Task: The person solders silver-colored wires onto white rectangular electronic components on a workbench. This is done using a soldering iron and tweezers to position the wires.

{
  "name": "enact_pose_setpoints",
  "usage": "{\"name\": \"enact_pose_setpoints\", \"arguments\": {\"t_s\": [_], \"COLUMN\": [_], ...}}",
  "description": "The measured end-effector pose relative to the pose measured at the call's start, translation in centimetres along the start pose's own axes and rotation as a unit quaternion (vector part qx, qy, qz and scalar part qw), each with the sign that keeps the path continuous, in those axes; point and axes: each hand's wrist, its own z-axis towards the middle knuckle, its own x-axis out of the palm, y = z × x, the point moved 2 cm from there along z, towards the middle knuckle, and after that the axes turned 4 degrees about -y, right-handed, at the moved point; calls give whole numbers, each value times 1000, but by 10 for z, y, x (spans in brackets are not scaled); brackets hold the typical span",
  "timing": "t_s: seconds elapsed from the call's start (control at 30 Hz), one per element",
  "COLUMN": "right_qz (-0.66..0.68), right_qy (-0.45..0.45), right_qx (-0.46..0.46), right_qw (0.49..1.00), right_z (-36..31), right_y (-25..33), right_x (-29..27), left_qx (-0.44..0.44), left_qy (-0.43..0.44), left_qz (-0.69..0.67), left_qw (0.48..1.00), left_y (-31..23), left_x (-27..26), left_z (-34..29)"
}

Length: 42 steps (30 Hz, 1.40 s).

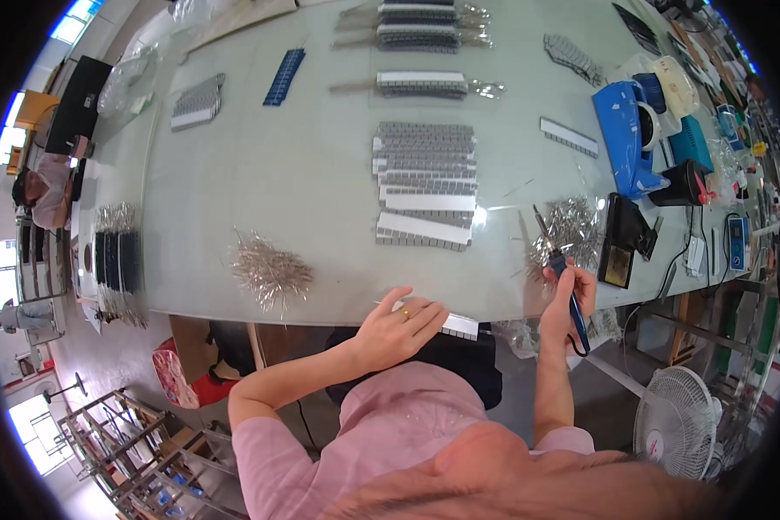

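At the table's near edge, my left hand [403,328] is closed over a white strip with grey segments [461,326]. The strip's right end sticks out past my fingers, and the rest is hidden under them. My right hand [570,299] grips a soldering iron [557,258] with a dark blue handle. Its tip points up and away from me, beside a tangled pile of thin silvery wire leads [578,227]. Farther back, straight ahead of me, lies a stack of similar grey-and-white strips [425,185].
Another pile of wire leads [271,269] lies left of my left hand. A soldering-iron stand [626,232] and a blue tape dispenser [620,139] are at right. Bundled strips with leads [420,82] lie at the back. A white fan [678,420] stands below, right.
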Motion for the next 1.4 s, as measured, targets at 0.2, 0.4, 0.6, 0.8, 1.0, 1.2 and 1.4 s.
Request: {"name": "enact_pose_setpoints", "arguments": {"t_s": [0.2,0.4,0.6,0.8,1.0,1.2,1.4], "right_qz": [59,86,71,46,60,55,26], "right_qy": [-118,-66,-47,-44,-43,-18,-42], "right_qx": [5,20,19,-9,9,-6,1], "right_qw": [991,994,996,998,997,998,999], "right_z": [1,-1,-3,-2,1,-3,-5], "right_y": [-6,-4,-5,-5,0,-2,0], "right_x": [-5,3,2,1,6,5,5], "left_qx": [-37,-37,-35,-28,-34,-28,-13], "left_qy": [13,-165,-140,-69,30,11,-8], "left_qz": [33,112,144,100,27,38,54], "left_qw": [999,979,979,992,999,999,998], "left_y": [105,237,253,186,105,95,82], "left_x": [-32,-12,16,-4,-13,-5,-6], "left_z": [90,179,192,147,80,65,57]}}
